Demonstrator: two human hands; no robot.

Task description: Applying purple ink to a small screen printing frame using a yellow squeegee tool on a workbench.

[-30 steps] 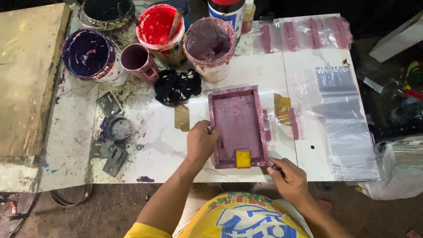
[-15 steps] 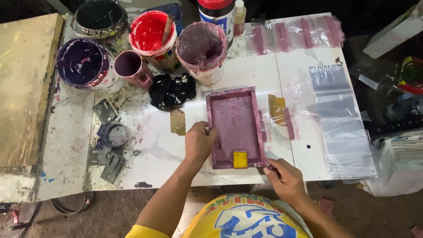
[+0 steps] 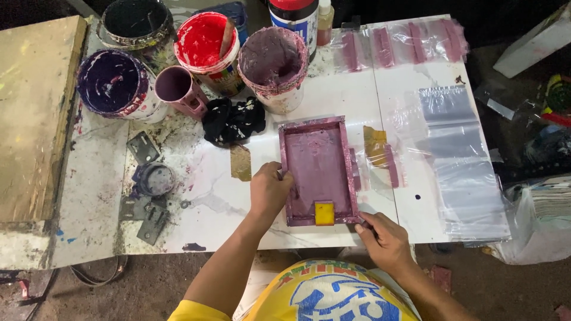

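A small purple-stained printing screen frame lies flat on the white table, with a yellow squeegee piece at its near edge. My left hand grips the frame's left rail. At the frame's near right corner my right hand rests with its fingertips on the table edge; I cannot tell whether it holds anything. A clear plastic bag with a mauve strip lies just right of the frame.
Paint tubs stand at the back: dark purple, red with a stick, mauve, black, and a mauve cup. A black rag lies by them. Stacked clear bags are at right, a wooden board at left.
Both hands stay on the frame; the left hand has shifted slightly along its left rail. The view moved a little, otherwise nothing differs.
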